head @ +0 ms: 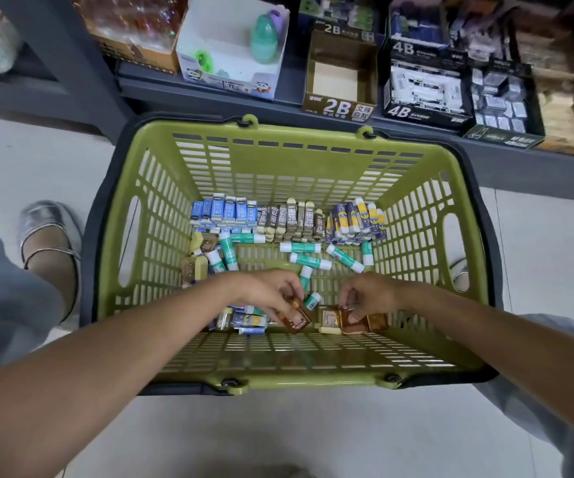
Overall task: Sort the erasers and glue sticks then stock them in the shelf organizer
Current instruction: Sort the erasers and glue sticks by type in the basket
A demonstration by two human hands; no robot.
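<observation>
Both hands are down in the green basket [161, 215], so we're mid-sort, nothing shelved yet I'd say. Left hand [271, 291] pinches a brown-wrapped eraser [297, 320], tilted, long axis running diagonally toward the near wall. Right hand [370, 294] has its fingers curled on another brown eraser [354, 322] lying flat near the front. Sorted rows stand along the back; green glue sticks [301, 247] lie loose, pointing every which way. Next move probably means grouping the brown ones, then filling the empty 2B box [341, 81] on the shelf.
</observation>
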